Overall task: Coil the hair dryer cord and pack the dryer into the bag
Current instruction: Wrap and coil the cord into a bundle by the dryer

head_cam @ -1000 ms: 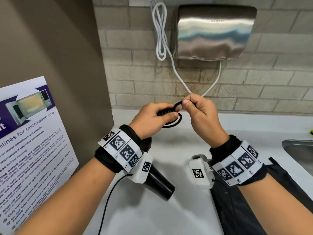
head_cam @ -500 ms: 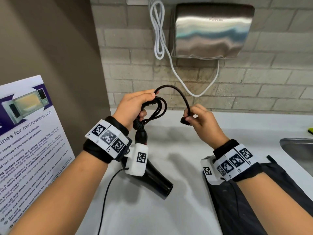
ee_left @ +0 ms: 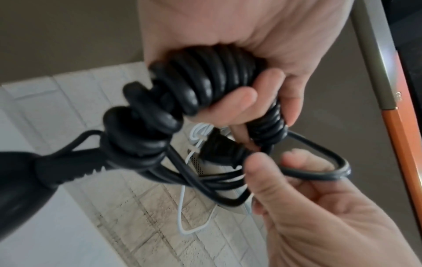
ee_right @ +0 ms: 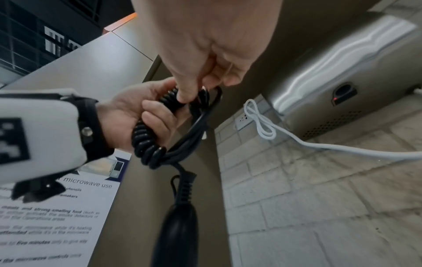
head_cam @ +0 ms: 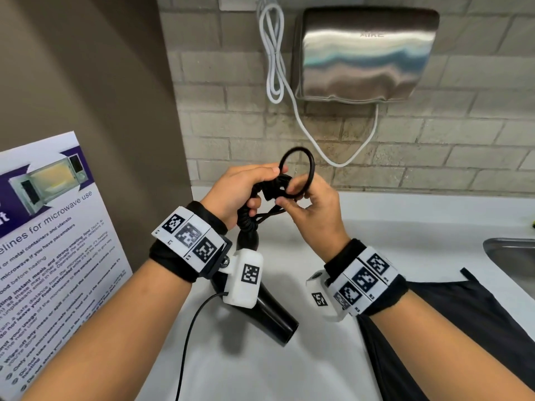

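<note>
Nearest: black bag (head_cam: 451,328) lying flat on the white counter (head_cam: 304,369) under the right forearm; black hair dryer (head_cam: 269,316) hanging nozzle-down below the left wrist, above the counter. Mid-field: left hand (head_cam: 237,192), fingers curled tight round the bundled black cord (ee_left: 205,84); right hand (head_cam: 312,209), thumb and fingertips pinching a free loop of that cord just beside the bundle. Beyond: microwave-use poster (head_cam: 49,256) at left, steel hand dryer (head_cam: 362,53) with white cable (head_cam: 273,53) on the brick wall.

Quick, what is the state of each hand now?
Left hand: grips the coiled hair dryer cord.
Right hand: pinches the cord's plug end.
</note>
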Demonstrator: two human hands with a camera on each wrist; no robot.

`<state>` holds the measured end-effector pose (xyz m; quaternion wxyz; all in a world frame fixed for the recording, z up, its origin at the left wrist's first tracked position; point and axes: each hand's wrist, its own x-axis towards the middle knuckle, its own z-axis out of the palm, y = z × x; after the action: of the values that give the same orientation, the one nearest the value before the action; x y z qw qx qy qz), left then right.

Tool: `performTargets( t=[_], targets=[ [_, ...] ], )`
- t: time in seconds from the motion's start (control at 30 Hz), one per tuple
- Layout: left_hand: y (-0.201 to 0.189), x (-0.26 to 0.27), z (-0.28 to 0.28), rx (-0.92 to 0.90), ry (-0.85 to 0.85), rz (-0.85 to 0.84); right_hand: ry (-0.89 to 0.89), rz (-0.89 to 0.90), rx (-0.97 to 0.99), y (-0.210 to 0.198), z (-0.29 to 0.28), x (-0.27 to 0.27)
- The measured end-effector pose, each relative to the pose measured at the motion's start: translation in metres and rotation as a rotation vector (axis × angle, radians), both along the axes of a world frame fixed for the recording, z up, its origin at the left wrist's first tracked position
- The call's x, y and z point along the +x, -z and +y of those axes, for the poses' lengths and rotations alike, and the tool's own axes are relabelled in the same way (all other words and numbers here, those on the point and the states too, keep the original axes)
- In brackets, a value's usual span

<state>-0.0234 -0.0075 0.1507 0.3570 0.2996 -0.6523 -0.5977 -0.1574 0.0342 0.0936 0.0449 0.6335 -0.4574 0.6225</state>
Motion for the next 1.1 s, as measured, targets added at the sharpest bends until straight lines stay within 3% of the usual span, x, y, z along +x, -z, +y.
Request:
performTargets(
  t=[0.07,0.17,0.3,0.43,0.53,0.67,0.8,0.87,0.97,1.1],
  targets=[
    [0.001,0.0,0.002,-0.024,0.059,-0.022,0.083,-0.026,0.002,0.0,-0.008,0.002],
    [0.002,0.001,0.003,-0.023,0.089,-0.02,-0.087,-0.064,0.091,-0.008,-0.016,0.002],
    [0.003,0.001,-0.003,0.016,0.042,0.019,-0.103,0.139,0.291,-0.013,-0.019,-0.005],
    [0.002,0.001,-0.004,0.07,0.035,0.061,-0.12,0.354,0.297,-0.003,-0.012,-0.028],
    [0.002,0.003,-0.009,0.168,0.02,0.132,-0.025,0.519,0.342,0.014,-0.005,-0.041],
    [0.006,-0.003,-0.001,0.023,0.042,-0.005,0.11,0.53,0.405,0.025,-0.008,-0.056],
    [0.004,-0.009,0.004,0.015,-0.023,-0.003,0.276,0.57,0.429,0.009,-0.003,-0.056],
    [0.003,-0.009,0.005,0.005,-0.057,-0.013,0.299,0.536,0.404,-0.005,0.004,-0.051],
    [0.001,-0.008,0.008,-0.06,-0.056,-0.022,0.355,0.497,0.52,-0.017,0.009,-0.045],
    [-0.001,-0.006,0.009,-0.089,-0.036,0.02,0.362,0.588,0.566,-0.021,0.012,-0.039]
  ],
)
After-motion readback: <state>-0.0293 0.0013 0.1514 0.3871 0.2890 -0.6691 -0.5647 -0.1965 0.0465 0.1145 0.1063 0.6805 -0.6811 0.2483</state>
